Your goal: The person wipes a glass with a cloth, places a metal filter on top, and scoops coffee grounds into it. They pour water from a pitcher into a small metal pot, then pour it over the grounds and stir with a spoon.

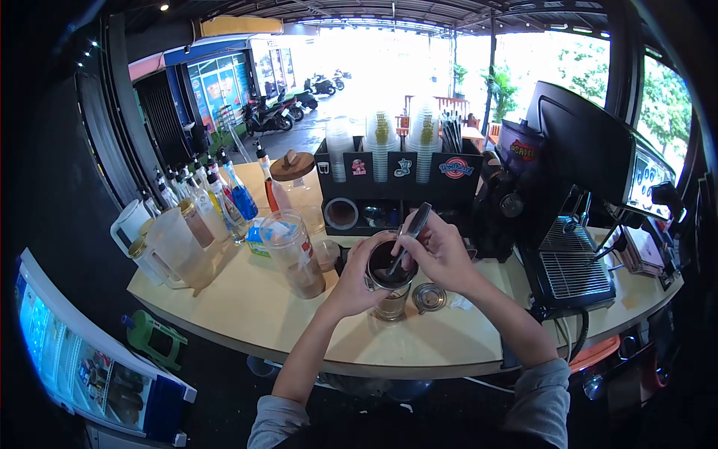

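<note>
A round metal-rimmed container with a dark inside [380,262] stands over a clear glass [390,306] on the light wooden counter. My left hand [357,275] is wrapped round the container's left side. In my right hand [437,253] is a dark-handled utensil [421,221], held at a slant with its lower end inside the container. What the container holds is too dark to make out. Just right of the glass lies a small round metal piece [429,297]. A tall clear plastic cup with brown contents [294,258] stands to the left.
Syrup bottles [241,196] and a clear pitcher [177,251] are at the left. A black organiser [400,170] holds stacked plastic cups behind my hands. On the right stand a grinder [517,153] and an espresso machine [572,269]. The counter's front edge [359,367] curves nearby.
</note>
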`<state>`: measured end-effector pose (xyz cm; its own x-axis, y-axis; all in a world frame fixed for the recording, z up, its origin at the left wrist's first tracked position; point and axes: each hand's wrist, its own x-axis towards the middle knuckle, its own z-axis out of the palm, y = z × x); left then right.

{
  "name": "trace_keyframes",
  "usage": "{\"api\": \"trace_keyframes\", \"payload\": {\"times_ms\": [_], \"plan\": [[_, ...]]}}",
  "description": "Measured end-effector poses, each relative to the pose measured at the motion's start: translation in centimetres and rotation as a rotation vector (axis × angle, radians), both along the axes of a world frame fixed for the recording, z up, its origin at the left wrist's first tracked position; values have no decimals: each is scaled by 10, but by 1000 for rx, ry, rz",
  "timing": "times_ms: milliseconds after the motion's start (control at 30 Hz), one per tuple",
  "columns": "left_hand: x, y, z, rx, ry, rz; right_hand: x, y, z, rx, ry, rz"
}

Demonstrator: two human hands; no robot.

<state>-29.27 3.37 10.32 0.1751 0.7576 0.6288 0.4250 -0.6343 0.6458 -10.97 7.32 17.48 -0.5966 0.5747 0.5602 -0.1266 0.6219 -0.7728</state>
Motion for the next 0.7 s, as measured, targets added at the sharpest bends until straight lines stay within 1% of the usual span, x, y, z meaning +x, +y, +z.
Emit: {"api": "trace_keyframes", "payload": {"times_ms": [67,133,167,267,433,500,533,600,633,700], "plan": [[-2,0,-2,7,10,0,3,1,3,5,-41,-41],[-3,1,-3,17,20,0,6,11,1,-60,66,-57],[-4,1,-3,5,14,-4,4,10,-2,-39,113,-39],[-3,1,1,3,14,-3,2,-5,-1,-63,98,16],[-5,2,-2,33,59,25,2,-2,-6,34,36,-25],[-5,2,-5,-49,-31,2,4,-7,-2,-97,142,37],[-5,2,-5,-50,-31,3,4,-5,-2,-98,141,37],[-6,0,-2,-26,31,5,5,5,0,-42,-36,30],[-6,0,0,-26,33,2,7,10,6,-42,-34,27],[-5,-1,2,-47,216,-5,9,20,20,1,-201,89]]}}
